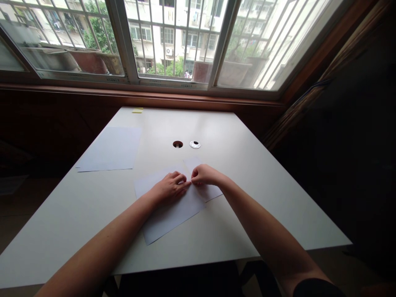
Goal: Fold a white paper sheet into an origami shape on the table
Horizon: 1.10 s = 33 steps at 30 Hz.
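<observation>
The white paper lies on the near-middle part of the table, showing as a larger portion (175,218) to the left and a smaller portion (214,193) to the right; a gap separates the two at the far end, while whether they join beneath the fingers cannot be told. The paper is judged light, thin and limp, prone to creasing or tearing under uneven pull, and liable to slide on a smooth surface; sound holding would be a spread press on the flat area and a fine pinch close to an edge. The left hand (170,185) rests on the larger portion, fingers partly bent, its grip not seen closed around anything; the right hand (204,175) has thumb and forefinger drawn together at the line between portions, its grip apparently pinching the smaller portion, though the contact itself is largely hidden; the hands' fingertips nearly meet. Beyond them, the table (247,222) carries a round hole (177,144) and, just beside it, a round cover (194,144); flat sheets (113,148) lie at the left edge; a yellow slip (137,110) lies at the far left corner, below a barred window.
</observation>
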Available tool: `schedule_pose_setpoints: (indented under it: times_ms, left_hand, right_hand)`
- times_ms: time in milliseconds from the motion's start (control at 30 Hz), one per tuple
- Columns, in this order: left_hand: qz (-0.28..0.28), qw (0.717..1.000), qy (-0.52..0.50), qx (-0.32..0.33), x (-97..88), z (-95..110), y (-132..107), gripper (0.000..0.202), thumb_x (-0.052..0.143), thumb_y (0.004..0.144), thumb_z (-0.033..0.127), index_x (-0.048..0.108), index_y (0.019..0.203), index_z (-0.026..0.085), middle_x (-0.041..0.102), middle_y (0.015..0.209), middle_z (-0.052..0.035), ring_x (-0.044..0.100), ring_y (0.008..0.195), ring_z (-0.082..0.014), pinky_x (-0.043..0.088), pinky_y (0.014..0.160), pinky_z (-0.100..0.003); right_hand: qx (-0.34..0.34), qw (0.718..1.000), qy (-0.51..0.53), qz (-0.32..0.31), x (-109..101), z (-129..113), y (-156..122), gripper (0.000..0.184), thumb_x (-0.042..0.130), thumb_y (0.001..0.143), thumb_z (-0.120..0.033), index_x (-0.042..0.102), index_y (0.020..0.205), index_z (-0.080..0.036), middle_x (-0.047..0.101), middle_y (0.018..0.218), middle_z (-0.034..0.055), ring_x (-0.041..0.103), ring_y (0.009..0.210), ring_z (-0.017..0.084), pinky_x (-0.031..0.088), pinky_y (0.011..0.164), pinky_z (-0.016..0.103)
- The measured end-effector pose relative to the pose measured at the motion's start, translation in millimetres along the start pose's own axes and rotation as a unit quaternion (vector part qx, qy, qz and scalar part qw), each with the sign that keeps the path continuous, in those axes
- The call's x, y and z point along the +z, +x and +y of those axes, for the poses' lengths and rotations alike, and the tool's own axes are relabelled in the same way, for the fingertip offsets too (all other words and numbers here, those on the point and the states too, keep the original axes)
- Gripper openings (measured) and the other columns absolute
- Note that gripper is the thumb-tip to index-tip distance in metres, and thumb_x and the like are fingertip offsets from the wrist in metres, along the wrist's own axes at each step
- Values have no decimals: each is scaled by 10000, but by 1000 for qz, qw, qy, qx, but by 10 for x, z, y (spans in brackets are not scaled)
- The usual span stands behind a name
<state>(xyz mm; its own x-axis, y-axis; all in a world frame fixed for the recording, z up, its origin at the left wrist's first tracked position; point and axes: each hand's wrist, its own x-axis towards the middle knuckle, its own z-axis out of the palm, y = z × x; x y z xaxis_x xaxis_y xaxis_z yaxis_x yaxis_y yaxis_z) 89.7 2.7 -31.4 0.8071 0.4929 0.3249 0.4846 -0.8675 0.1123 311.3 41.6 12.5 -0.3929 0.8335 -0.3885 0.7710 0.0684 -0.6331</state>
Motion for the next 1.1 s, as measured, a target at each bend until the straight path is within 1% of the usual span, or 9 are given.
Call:
schedule_pose_setpoints:
  times_ms: [200,400,633,900,1100]
  left_hand:
    - [-6,1000,5,-2,13,2,-1,367,473,975,293,556,1329,251,585,1141,-95,498,1081,-252,464,948,-419]
    - [2,1000,6,-4,1,7,-5,356,486,966,283,565,1311,244,590,1130,-100,506,1068,-244,472,938,-415]
    - [-5,1000,12,-4,-4,8,2,346,470,973,289,572,1297,223,586,1127,-103,503,1065,-248,474,932,-414]
    - [11,1000,13,1,4,10,11,361,459,979,290,568,1320,240,593,1108,-107,517,1042,-242,484,915,-410]
    - [7,1000,14,-1,10,4,0,346,458,979,289,575,1301,238,590,1109,-103,513,1046,-245,479,917,-408]
  right_hand:
    - [-13,999,-9,28,63,61,-4,131,631,663,-195,735,735,-159,697,620,14,577,538,119,380,485,198]
    - [-31,997,-21,66,77,77,-72,130,634,704,-216,738,768,-169,707,664,11,597,596,127,397,530,199]
    - [-72,992,-76,70,55,25,-108,149,638,720,-216,766,794,-196,727,719,11,607,637,136,390,559,214]
    - [-44,986,-142,70,58,-88,-119,119,647,724,-213,763,743,-195,725,694,32,595,624,142,342,536,236]
    - [-48,986,-145,72,80,-90,-101,105,653,728,-227,751,724,-189,721,686,32,590,619,139,340,533,233]
